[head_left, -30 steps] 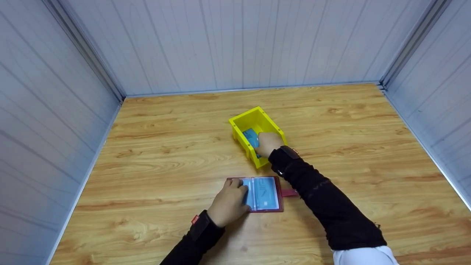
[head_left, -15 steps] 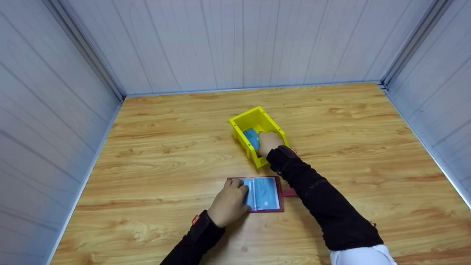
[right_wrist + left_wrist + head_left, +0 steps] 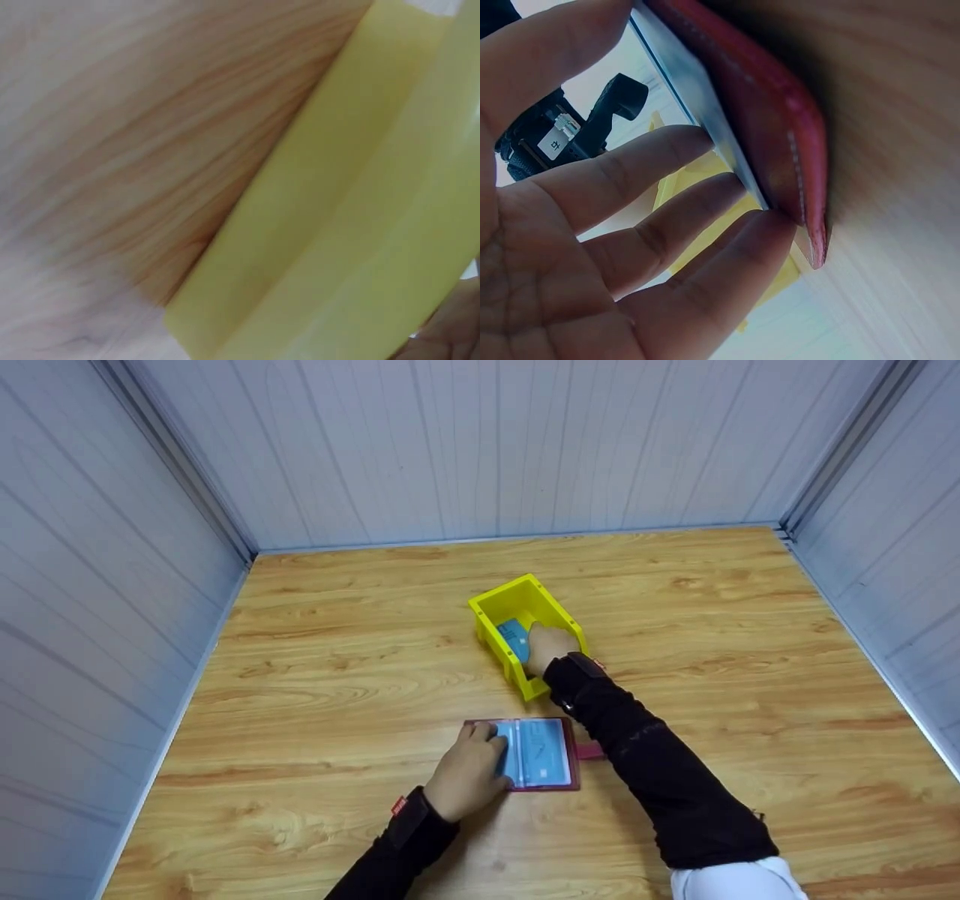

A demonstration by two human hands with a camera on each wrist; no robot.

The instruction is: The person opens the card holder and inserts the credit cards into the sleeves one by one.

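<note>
An open red card holder (image 3: 571,757) lies on the table, with a blue card (image 3: 544,751) visible in its right-hand clear sleeve. My left hand (image 3: 466,776) rests on its left half. In the left wrist view, the fingertips (image 3: 731,184) touch the clear page above the red cover (image 3: 806,150), fingers nearly straight. Beyond the holder stands a yellow bin (image 3: 495,649) with blue cards (image 3: 514,639) inside. My right hand (image 3: 551,649) reaches down into the bin beside them. Its fingers are hidden, and the right wrist view shows mostly the bin's outer wall (image 3: 322,195).
A red strap (image 3: 590,751) sticks out from the holder's right side, close under my right forearm. Pale panel walls (image 3: 480,450) enclose the wooden table (image 3: 337,660) at the back and both sides.
My right hand stays in the bin and shifts only slightly; a little more of the blue card beside it shows. The left hand keeps its place on the card holder.
</note>
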